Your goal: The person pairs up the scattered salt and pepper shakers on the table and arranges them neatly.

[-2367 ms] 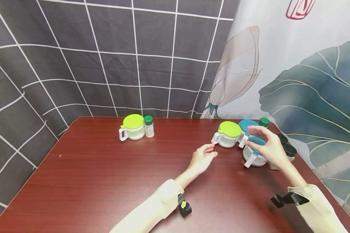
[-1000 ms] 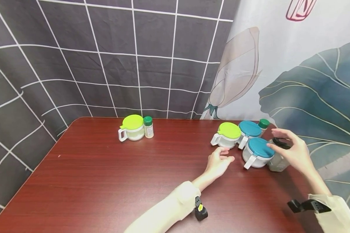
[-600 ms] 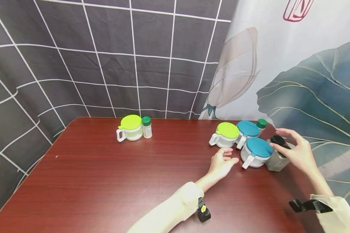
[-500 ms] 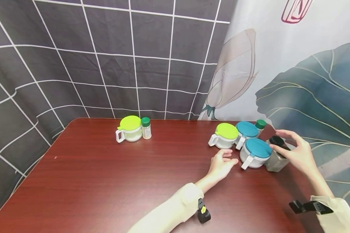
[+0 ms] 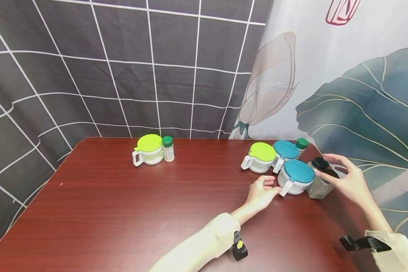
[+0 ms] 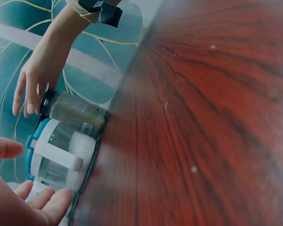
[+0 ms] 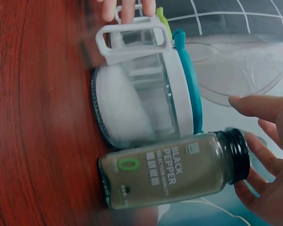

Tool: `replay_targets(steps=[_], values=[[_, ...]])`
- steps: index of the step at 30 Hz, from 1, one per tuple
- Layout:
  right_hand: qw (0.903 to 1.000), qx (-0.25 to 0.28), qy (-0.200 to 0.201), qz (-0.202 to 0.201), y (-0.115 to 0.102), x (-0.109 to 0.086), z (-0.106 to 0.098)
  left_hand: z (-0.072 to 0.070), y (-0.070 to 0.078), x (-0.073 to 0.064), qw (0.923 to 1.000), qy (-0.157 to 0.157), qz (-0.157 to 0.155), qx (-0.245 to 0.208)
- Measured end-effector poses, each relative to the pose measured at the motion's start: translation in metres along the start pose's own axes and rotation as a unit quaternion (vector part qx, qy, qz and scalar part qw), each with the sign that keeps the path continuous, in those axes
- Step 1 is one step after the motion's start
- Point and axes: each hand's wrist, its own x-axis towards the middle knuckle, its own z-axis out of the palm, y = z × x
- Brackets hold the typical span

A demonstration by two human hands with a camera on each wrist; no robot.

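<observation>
In the head view my left hand (image 5: 261,194) is beside a glass seasoning pot with a blue lid (image 5: 296,170), its thumb tip near the white handle (image 5: 286,187). The left wrist view shows those fingers spread, holding nothing, with the handle (image 6: 59,155) facing them. My right hand (image 5: 351,181) is over the black-capped jars at the right, thumb and fingers apart. In the right wrist view a jar labelled black pepper (image 7: 165,172) stands against the pot, which contains white grains (image 7: 120,103). My right fingers lie right at its black cap (image 7: 236,155); the thumb is away from it.
Behind the near pot stand a green-lidded pot (image 5: 262,153), another blue-lidded pot (image 5: 286,151) and a green-capped shaker (image 5: 302,144). Farther left on the brown table (image 5: 122,211) are a green-lidded pot (image 5: 149,149) and a green-capped shaker (image 5: 168,149). Curtains hang behind.
My right hand has moved right, from above the near blue-lidded pot to the black-capped jars. My left hand has moved right, toward that pot's handle. The view has shifted slightly.
</observation>
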Motion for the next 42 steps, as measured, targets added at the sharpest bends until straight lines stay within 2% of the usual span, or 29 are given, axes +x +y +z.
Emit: replay_targets(steps=[10, 18, 27, 34, 42], values=[[0.9998, 0.003, -0.016, -0.006, 0.012, -0.004, -0.004, 0.006, 0.005, -0.002, 0.9997, -0.015, 0.002, 0.020], [0.9994, 0.018, -0.028, -0.010, 0.019, -0.006, -0.007, 0.006, 0.003, -0.002, 0.9991, -0.036, -0.001, 0.022], [0.9989, 0.024, -0.040, 0.007, 0.028, -0.010, -0.010, 0.005, 0.002, -0.002, 0.9983, -0.054, 0.005, 0.022], [0.9987, 0.008, -0.045, 0.023, 0.033, -0.011, -0.012, 0.007, 0.004, -0.003, 0.9976, -0.065, 0.003, 0.024], [0.9978, 0.026, -0.053, 0.028, 0.036, -0.014, -0.010, 0.008, 0.001, -0.001, 0.9965, -0.073, 0.025, 0.031]])
